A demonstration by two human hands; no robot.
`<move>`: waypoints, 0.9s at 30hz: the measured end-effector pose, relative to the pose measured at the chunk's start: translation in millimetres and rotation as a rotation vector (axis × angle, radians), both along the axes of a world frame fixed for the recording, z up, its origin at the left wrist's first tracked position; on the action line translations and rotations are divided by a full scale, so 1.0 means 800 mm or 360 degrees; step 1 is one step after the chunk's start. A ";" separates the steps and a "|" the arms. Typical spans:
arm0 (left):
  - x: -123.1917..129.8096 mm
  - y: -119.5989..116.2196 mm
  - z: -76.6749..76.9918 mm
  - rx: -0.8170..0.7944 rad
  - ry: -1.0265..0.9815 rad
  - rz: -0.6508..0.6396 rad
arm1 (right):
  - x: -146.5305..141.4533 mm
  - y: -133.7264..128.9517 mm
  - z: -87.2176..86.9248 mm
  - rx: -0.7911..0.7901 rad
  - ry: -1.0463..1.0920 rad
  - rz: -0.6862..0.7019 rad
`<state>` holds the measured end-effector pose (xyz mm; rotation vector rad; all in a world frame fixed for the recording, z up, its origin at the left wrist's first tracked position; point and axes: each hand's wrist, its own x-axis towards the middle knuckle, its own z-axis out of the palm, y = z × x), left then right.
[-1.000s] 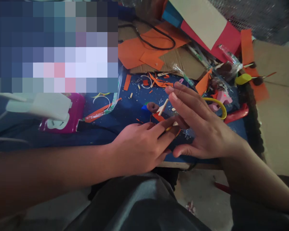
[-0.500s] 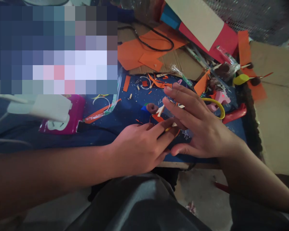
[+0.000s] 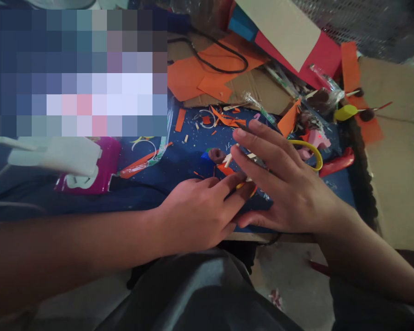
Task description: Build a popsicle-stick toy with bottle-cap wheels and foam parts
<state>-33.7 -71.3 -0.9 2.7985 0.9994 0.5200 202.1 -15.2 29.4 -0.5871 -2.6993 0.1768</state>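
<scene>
My left hand rests low over the blue table, fingers bent together at a pale stick-like bit; what they grip is mostly hidden. Fingers spread, my right hand hovers flat over those fingertips, its thumb close beside them. A dark thin tip shows beyond its fingers. Just past the hands lie a brown lump with a hole, a blue piece, small pale sticks and an orange scrap. Something yellow peeks out under my left fingers.
Yellow-handled scissors and a red object lie right of my hands. A magenta power socket with a white plug stands left. Orange sheets, cardboard and a black cord are behind.
My right hand has shifted slightly down and left over my left fingertips. A brown shape under its fingers is now covered, and a dark tip shows beyond them. My left hand barely moved.
</scene>
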 end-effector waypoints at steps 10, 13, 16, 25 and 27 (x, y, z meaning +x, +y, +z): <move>0.000 0.000 0.000 0.0038 -0.0058 -0.0006 | 0.001 0.003 -0.003 -0.0001 0.0064 0.0014; -0.001 0.000 0.000 0.0029 -0.0065 -0.0004 | 0.000 0.004 -0.003 -0.0005 0.0125 -0.0004; -0.001 0.001 0.000 0.0048 -0.0081 -0.0001 | -0.001 0.003 0.000 -0.0083 0.0045 -0.0065; -0.001 0.002 0.001 0.0009 -0.0072 -0.0016 | 0.000 0.005 -0.003 -0.0122 0.0044 -0.0087; -0.001 0.002 0.002 0.0005 -0.0058 -0.0021 | 0.000 0.005 -0.006 -0.0138 0.0090 -0.0090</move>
